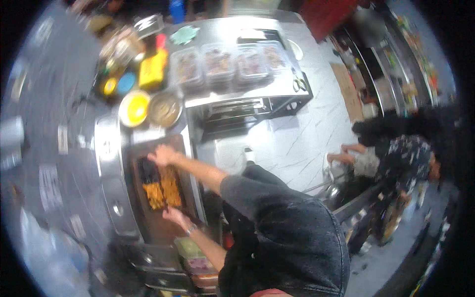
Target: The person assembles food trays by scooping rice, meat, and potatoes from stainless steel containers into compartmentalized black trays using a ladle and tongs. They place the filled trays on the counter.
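Yellow-orange food (170, 188) lies in two strips on a brown flat surface (148, 227) inside a metal counter. A dark rectangular patch (148, 171) adjoins its far end; blur hides what it is. My right hand (165, 154) reaches over that far end, its fingers bent down beside the dark patch. At the near end, my left hand (174, 217), with a watch (191, 229) on its wrist, has its fingertips drawn together against the food's edge. A thin dark line runs between the strips. Whatever either hand grips is too blurred to name.
Beyond the surface stand a bowl of yellow liquid (134, 109) and a metal bowl (166, 109). Several clear food tubs (217, 64) and green-handled scissors (299, 84) rest on a steel table (222, 94). At right, another person (401, 158) is nearby.
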`<state>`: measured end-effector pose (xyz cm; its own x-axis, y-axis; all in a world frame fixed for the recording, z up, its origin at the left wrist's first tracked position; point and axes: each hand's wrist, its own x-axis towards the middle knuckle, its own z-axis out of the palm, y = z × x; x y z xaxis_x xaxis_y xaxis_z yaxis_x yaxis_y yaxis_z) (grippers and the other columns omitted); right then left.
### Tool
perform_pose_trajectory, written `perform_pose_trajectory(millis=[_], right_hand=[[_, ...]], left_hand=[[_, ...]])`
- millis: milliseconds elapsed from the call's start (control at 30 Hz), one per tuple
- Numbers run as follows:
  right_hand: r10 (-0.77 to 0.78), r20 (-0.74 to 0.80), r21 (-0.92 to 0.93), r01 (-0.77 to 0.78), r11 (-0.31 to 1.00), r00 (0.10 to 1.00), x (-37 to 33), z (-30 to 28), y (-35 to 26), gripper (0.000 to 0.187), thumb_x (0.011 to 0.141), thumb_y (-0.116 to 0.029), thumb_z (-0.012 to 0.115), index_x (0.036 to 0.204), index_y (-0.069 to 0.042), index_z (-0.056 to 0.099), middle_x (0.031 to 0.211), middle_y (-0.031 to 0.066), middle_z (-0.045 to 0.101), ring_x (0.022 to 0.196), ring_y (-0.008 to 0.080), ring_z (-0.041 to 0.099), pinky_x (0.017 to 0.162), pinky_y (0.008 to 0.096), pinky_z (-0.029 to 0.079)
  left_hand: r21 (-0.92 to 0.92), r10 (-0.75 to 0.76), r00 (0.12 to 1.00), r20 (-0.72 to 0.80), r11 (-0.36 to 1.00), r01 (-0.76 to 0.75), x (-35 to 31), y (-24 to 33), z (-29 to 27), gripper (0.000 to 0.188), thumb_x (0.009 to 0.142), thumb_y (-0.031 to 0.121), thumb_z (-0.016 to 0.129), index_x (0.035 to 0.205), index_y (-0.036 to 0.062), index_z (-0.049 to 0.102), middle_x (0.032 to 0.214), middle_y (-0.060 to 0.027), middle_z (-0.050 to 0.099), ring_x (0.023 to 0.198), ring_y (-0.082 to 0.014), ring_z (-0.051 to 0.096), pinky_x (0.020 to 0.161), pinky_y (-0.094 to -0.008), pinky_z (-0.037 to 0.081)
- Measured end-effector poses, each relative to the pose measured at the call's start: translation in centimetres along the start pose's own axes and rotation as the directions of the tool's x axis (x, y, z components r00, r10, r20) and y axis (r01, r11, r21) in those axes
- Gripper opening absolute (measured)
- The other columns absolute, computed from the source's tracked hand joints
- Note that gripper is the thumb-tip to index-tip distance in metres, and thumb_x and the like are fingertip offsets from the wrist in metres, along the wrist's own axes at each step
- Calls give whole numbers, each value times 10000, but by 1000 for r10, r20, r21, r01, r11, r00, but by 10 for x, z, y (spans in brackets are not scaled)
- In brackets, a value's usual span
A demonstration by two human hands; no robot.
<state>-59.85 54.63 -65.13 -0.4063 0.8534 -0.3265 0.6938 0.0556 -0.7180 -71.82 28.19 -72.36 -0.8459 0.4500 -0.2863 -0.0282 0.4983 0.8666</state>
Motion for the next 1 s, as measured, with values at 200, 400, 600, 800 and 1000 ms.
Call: perform_pose_trajectory(millis=[200,400,600,800,1000], right_hand=[[-43,-120,47,49,998,992,-61,-39,45,750,1073,-586,367,1257,92,630,1332,268,597,1260,428,554,1055,550,456],[-27,-106,310,58,949,994,-219,-168,135,700,1081,-566,411,1222,110,525,1207,319,561,1131,491,612,958,566,491],[192,-290,598,21,802,937,-373,-316,282,694,1098,-637,295,1158,36,456,912,303,650,856,503,679,768,576,529],[589,-421,794,-33,607,690,-511,-427,446,884,1024,-799,265,1423,-38,473,1112,207,668,1020,307,657,894,468,519],[747,-637,768,235,596,187,-605,-484,568,800,1100,-645,339,1475,36,526,1303,178,681,1120,245,664,1005,366,507]], left_hand=[[-14,-70,985,157,997,73,-78,55,2,404,1063,281,526,1360,24,433,1395,-171,456,1223,-323,485,1059,-516,394],[90,122,977,177,986,-140,-234,85,44,430,1079,320,525,1367,19,419,1388,-181,454,1226,-318,477,1087,-493,383],[57,331,815,476,913,-404,-357,145,167,420,1090,360,531,1319,22,431,1320,-180,494,1177,-302,491,1064,-469,405],[-150,434,416,799,814,-561,-477,214,342,421,1100,399,537,1270,26,444,1251,-179,535,1127,-285,505,1040,-446,426],[-253,251,-67,966,858,-447,-621,243,547,489,1122,425,487,1391,25,403,1393,-189,469,1264,-277,461,1127,-441,369]])
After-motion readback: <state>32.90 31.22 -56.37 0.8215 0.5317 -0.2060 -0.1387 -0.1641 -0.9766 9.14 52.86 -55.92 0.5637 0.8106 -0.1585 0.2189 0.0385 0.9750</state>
